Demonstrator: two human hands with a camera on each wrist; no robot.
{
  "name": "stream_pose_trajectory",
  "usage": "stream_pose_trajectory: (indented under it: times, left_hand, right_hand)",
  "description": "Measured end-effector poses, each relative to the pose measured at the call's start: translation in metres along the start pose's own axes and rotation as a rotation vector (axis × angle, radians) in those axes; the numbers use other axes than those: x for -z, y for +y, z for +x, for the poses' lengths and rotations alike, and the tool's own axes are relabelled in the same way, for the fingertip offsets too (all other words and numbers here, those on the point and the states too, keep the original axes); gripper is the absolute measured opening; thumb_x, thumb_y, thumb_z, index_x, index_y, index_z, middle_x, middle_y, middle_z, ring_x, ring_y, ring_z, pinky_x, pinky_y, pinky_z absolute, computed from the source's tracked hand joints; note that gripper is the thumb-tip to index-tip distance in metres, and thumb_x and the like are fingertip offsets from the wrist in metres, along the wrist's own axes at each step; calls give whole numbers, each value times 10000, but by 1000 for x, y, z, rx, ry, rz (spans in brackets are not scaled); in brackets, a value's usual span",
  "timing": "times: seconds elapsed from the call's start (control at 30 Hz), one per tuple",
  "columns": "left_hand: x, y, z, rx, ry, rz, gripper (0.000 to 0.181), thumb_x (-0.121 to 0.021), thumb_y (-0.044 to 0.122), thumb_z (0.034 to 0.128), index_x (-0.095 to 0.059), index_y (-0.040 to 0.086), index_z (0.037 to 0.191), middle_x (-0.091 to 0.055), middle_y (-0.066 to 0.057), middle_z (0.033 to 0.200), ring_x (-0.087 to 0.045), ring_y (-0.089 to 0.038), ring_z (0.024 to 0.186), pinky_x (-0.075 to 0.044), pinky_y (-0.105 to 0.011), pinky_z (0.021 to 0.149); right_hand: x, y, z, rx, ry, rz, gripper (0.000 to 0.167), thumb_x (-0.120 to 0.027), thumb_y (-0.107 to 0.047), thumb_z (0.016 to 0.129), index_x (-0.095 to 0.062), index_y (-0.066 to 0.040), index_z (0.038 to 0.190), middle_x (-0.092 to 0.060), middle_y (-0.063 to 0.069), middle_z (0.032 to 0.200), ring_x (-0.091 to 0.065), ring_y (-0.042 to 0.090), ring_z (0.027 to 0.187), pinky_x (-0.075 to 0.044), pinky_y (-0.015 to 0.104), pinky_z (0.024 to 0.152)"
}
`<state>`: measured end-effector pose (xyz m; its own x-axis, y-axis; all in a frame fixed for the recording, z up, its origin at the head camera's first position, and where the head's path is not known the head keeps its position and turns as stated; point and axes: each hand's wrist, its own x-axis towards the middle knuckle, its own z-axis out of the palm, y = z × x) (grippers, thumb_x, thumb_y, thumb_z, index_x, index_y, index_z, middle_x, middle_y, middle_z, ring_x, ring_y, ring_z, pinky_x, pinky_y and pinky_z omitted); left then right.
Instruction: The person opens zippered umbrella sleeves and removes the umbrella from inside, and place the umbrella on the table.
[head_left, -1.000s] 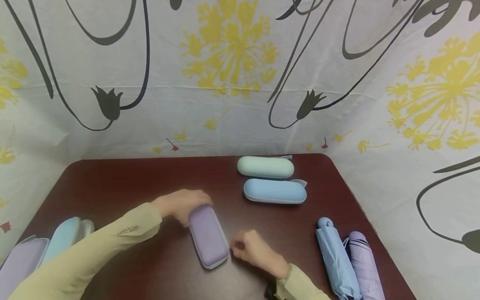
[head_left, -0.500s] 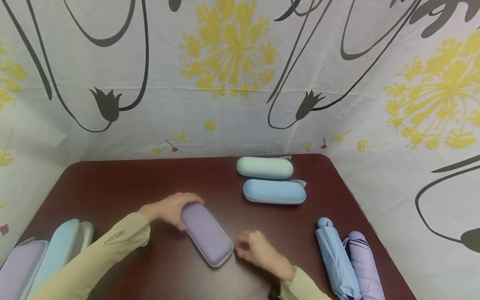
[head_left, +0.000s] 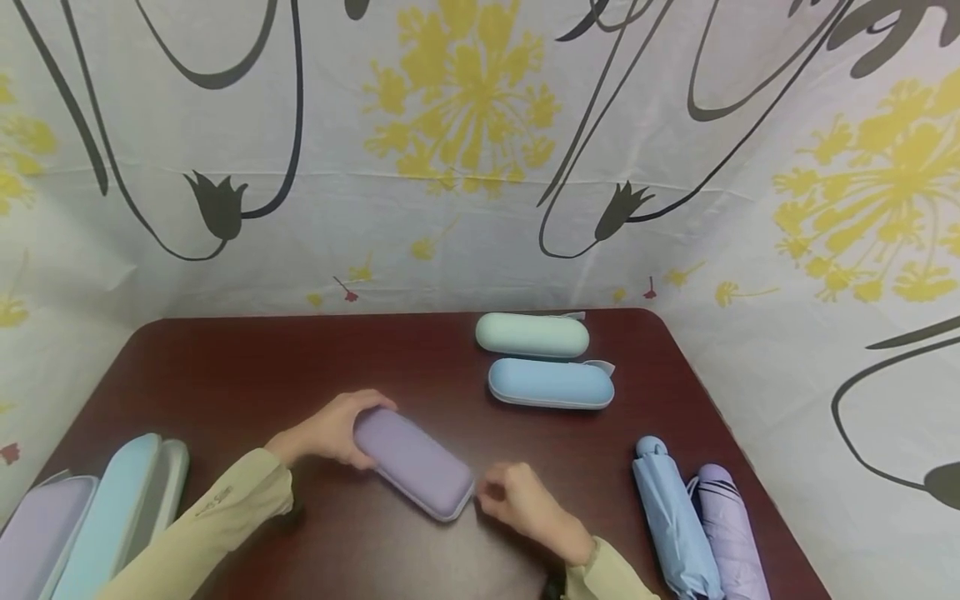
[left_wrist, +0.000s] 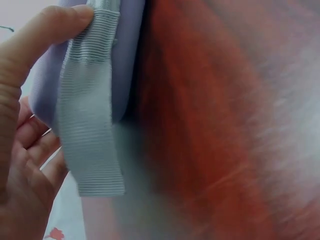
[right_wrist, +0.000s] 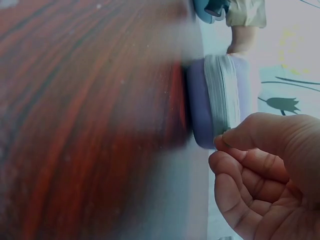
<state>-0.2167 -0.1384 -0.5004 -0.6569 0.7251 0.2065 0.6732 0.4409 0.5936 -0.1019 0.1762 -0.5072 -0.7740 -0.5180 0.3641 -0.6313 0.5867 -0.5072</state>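
A purple zippered pencil case [head_left: 414, 464] lies at a slant on the dark red-brown table. My left hand [head_left: 330, 429] grips its far left end. The left wrist view shows the thumb on a grey ribbed fabric tab [left_wrist: 90, 110] at that end, with the other fingers under the case. At the near right end, my right hand [head_left: 525, 504] has thumb and index finger pinched together. The right wrist view shows them on a small zipper pull [right_wrist: 226, 131], mostly hidden by the fingertips, against the grey zipper [right_wrist: 220, 90]. The zipper looks closed there.
A mint case [head_left: 532, 335] and a blue case [head_left: 551, 383] lie at the back right. Two folded umbrellas, blue [head_left: 675, 521] and lavender [head_left: 729, 533], lie at the right edge. More cases, one purple [head_left: 45, 529] and one light blue [head_left: 108, 508], stand at the left.
The pencil case has turned: its left-hand end swung left with my left hand and its near end shifted right. My right hand moved slightly right with that end.
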Motion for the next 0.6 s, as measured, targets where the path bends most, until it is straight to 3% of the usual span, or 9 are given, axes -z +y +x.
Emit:
stream_pose_trajectory:
  times: [0.23, 0.43, 0.6]
  left_hand:
    - [-6, 2, -11, -4, 80, -26, 747, -885, 368, 547, -586, 76, 1166, -588, 35, 1109, -541, -142, 990, -470, -351, 815]
    - [0, 2, -17, -21, 41, -115, 693, -864, 231, 600, -568, 50, 1199, -576, 28, 1142, -525, -138, 1005, -454, -323, 824]
    - [1, 2, -18, 1, 29, -92, 676, -859, 249, 585, -580, 74, 1176, -579, 55, 1117, -529, -116, 980, -466, -337, 814]
  right_hand:
    - [1, 2, 0, -58, -24, 42, 147, -715, 4, 688, -637, -121, 694, -566, -62, 669, -493, -4, 623, -425, 106, 576]
    - [2, 5, 1, -109, -41, 53, 132, -716, -9, 709, -652, -124, 711, -571, -74, 677, -493, -12, 626, -436, 130, 572]
    - [4, 4, 2, -98, -35, 34, 143, -713, 13, 703, -647, -115, 707, -569, -74, 678, -498, 3, 629, -436, 143, 574]
